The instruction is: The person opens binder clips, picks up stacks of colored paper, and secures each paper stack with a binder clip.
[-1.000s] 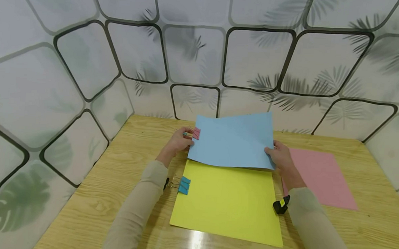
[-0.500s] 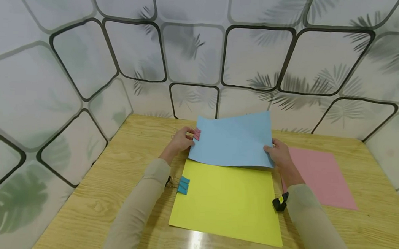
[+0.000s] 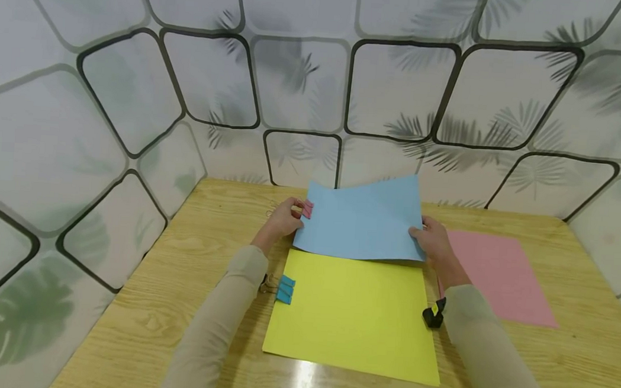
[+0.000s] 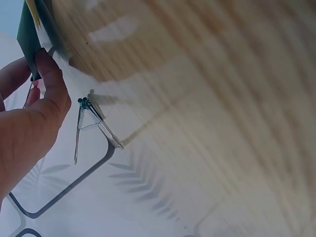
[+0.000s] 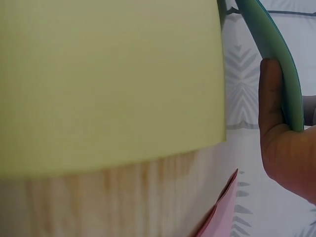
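A blue sheet of paper (image 3: 359, 218) is held up at a tilt behind a yellow sheet (image 3: 353, 315), its right side raised and bowed. My left hand (image 3: 282, 221) pinches the blue sheet's left edge, thumb in front, beside a pink binder clip (image 3: 307, 209) on that edge. At the right edge, my right hand (image 3: 431, 240) pinches it with the thumb in front; the right wrist view shows the thumb (image 5: 270, 94) along the curved paper. A blue binder clip (image 3: 285, 289) grips the yellow sheet's left edge.
A pink sheet (image 3: 503, 277) lies on the wooden table (image 3: 175, 304) to the right. Beyond my left hand, another clip (image 4: 85, 104) with metal handles rests on the table. A patterned wall (image 3: 306, 87) bounds the back and left.
The blue sheet's right side has shifted slightly left with my right hand. My left hand has moved slightly right against the table. Both hands keep their hold.
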Demonstrator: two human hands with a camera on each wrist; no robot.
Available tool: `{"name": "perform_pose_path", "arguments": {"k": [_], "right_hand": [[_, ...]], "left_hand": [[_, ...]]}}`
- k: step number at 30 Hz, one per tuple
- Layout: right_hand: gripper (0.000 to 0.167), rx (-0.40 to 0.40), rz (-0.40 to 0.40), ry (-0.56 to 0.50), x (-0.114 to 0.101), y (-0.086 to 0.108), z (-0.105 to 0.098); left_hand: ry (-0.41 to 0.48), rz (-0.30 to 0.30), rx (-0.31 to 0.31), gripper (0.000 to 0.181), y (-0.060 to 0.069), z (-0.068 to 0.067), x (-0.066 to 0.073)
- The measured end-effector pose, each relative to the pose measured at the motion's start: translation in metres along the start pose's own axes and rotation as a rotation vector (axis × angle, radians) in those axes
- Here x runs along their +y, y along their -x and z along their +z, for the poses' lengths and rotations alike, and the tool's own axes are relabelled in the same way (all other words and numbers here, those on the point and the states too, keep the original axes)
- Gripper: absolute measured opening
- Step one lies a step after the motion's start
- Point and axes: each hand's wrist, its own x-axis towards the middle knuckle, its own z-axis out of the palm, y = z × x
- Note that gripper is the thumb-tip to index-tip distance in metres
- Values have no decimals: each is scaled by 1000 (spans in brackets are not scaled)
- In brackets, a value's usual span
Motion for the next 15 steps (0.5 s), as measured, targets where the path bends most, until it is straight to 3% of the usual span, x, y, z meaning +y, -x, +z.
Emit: {"name": "perform_pose_path", "arguments": {"k": [6,15], "right_hand": [[59,15,-14,47,2,-2,3],[56,54,-57,237,4,-11,6]], "left_hand": [[-29,5,-1,45,-1,0,-1],[-68,2,-16,47,0,1,0]]}}
